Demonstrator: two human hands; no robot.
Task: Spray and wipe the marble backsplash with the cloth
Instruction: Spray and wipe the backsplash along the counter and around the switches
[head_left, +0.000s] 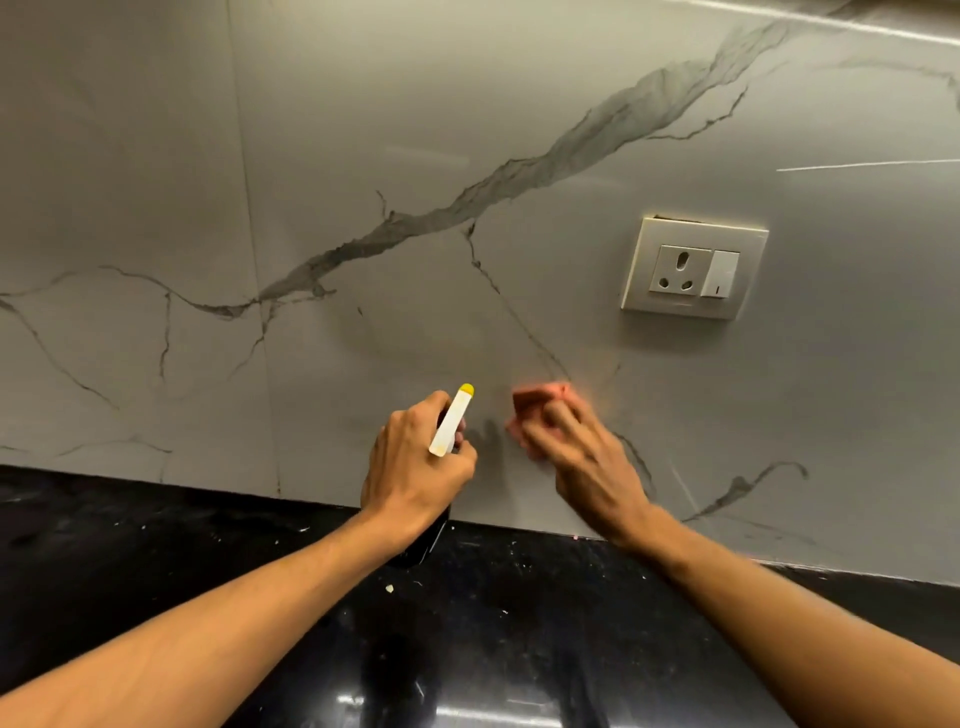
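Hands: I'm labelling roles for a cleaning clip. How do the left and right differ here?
The left hand grips the spray bottle, nozzle aimed at the backsplash; the right hand presses the pink cloth against it. The left hand looks sharp, the right hand blurred. The left hand's fingers curl round the bottle; the right hand's lie over the cloth. Both are side by side above the black counter.

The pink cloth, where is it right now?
In the head view, the pink cloth sits against the marble backsplash under the right hand, just right of the spray bottle in the left hand and below-left of the wall socket.
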